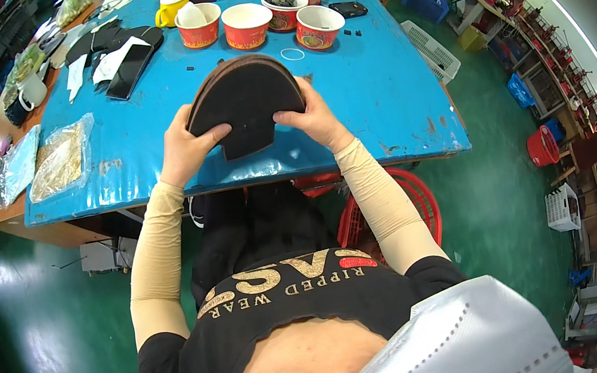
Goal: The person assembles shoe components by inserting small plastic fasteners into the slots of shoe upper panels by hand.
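Between my two hands I hold a stack of dark, rounded flat pieces (246, 104), raised over the near edge of the blue table. The top piece is black, with a wide curved far edge and a narrower squared tab toward me. Brown edges of the layers below show along the curve. My left hand (184, 149) grips the left side, its thumb lying on top. On the right side, my right hand (317, 118) does the same. The fingers of both hands are mostly hidden under the stack.
Several red and white paper tubs (248, 27) stand beyond the stack, near a yellow bottle (171, 6). A black phone (348, 9) lies at their right. Farther left are black cut pieces (98, 39) and a clear bag (62, 160). A red basket (419, 201) sits below the table.
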`<state>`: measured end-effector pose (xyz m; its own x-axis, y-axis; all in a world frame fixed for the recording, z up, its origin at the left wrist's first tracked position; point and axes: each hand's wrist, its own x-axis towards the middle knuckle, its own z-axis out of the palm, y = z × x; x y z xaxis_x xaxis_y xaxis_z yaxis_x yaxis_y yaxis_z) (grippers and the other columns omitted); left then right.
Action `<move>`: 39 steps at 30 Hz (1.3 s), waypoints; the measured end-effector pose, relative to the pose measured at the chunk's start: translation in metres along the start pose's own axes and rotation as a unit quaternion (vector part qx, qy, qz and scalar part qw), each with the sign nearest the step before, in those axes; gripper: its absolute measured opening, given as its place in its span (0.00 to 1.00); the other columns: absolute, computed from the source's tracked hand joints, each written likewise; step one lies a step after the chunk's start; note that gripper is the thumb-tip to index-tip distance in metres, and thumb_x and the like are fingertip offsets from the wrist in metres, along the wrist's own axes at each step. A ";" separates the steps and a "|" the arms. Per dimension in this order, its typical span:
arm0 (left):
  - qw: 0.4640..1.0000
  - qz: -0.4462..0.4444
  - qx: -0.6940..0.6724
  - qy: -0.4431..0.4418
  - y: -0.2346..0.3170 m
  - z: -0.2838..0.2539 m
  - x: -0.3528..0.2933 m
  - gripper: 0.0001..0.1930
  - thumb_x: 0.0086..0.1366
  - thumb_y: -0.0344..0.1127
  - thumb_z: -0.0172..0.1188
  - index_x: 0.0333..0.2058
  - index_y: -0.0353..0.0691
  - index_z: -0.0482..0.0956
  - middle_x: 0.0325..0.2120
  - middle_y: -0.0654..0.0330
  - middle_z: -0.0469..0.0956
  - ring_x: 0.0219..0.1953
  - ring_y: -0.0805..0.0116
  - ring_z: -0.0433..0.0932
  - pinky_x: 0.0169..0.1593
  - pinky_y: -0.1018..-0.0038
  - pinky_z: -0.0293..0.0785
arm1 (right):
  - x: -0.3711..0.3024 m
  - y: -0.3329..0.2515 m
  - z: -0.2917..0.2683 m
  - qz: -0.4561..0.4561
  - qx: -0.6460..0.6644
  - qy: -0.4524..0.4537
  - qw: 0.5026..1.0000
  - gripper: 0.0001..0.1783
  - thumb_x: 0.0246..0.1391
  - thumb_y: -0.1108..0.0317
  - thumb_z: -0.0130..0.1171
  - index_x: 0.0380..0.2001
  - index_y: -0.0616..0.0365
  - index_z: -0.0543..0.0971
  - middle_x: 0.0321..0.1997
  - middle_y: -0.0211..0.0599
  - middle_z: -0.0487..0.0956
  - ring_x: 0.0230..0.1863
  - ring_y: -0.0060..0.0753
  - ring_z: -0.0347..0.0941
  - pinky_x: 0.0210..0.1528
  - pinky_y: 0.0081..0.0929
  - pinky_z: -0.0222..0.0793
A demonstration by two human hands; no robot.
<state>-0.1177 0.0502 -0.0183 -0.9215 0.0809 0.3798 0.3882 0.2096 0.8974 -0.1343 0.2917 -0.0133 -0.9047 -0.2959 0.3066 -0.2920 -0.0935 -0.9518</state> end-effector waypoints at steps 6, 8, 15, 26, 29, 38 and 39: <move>0.944 -0.259 -0.180 -0.099 0.013 0.002 0.030 0.23 0.57 0.47 0.63 0.44 0.34 0.73 0.29 0.60 0.78 0.24 0.74 0.76 0.22 0.80 0.71 | 0.002 -0.024 -0.026 0.065 -0.011 0.053 0.996 0.34 0.45 0.64 0.67 0.54 0.62 0.65 0.49 0.38 0.73 0.48 0.26 0.70 0.51 0.25 0.68; 0.922 -0.297 -0.191 -0.157 -0.025 -0.004 0.030 0.22 0.58 0.47 0.62 0.42 0.34 0.74 0.28 0.60 0.78 0.21 0.75 0.75 0.19 0.80 0.69 | -0.013 -0.022 -0.049 0.111 -0.226 0.101 0.963 0.33 0.48 0.62 0.65 0.55 0.60 0.66 0.48 0.40 0.73 0.46 0.28 0.72 0.48 0.25 0.69; 0.940 -0.295 -0.138 -0.106 -0.005 -0.002 0.018 0.20 0.62 0.44 0.58 0.40 0.29 0.74 0.28 0.58 0.78 0.25 0.73 0.76 0.25 0.77 0.72 | -0.266 -0.068 -0.132 0.487 0.108 0.002 0.867 0.23 0.58 0.64 0.50 0.57 0.55 0.66 0.30 0.37 0.77 0.25 0.25 0.74 0.29 0.27 0.72; 0.937 -0.268 -0.192 -0.120 -0.025 -0.009 0.008 0.19 0.65 0.46 0.54 0.38 0.31 0.73 0.23 0.61 0.76 0.19 0.76 0.73 0.19 0.80 0.69 | -0.295 -0.038 -0.102 0.254 -0.271 0.054 0.927 0.23 0.57 0.62 0.51 0.55 0.55 0.68 0.34 0.34 0.77 0.32 0.32 0.74 0.37 0.32 0.72; 0.937 -0.261 -0.196 -0.123 -0.032 -0.009 0.006 0.20 0.65 0.46 0.53 0.39 0.31 0.73 0.24 0.61 0.76 0.18 0.77 0.73 0.19 0.80 0.68 | -0.284 -0.028 -0.084 0.156 -0.385 0.037 0.909 0.23 0.57 0.62 0.52 0.55 0.56 0.68 0.36 0.34 0.78 0.34 0.33 0.74 0.39 0.33 0.71; 0.939 -0.233 -0.208 -0.146 -0.019 -0.026 0.004 0.21 0.65 0.43 0.53 0.45 0.28 0.72 0.35 0.60 0.77 0.34 0.77 0.75 0.37 0.79 0.72 | -0.224 0.004 -0.087 0.328 -0.329 -0.087 0.881 0.10 0.54 0.65 0.57 0.35 0.61 0.76 0.36 0.34 0.78 0.36 0.26 0.72 0.40 0.27 0.69; 0.949 -0.207 -0.205 -0.123 -0.027 -0.026 0.002 0.21 0.65 0.43 0.53 0.45 0.28 0.72 0.35 0.60 0.77 0.34 0.77 0.74 0.37 0.79 0.72 | -0.185 0.000 -0.080 0.153 -0.337 -0.046 0.928 0.09 0.54 0.67 0.57 0.36 0.60 0.76 0.33 0.33 0.77 0.33 0.23 0.71 0.38 0.23 0.69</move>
<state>-0.1302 0.0195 -0.0355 -0.9496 0.3106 -0.0421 -0.0831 -0.1200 0.9893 0.0083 0.4221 -0.0703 -0.9560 -0.2933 -0.0081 -0.1822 0.6152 -0.7670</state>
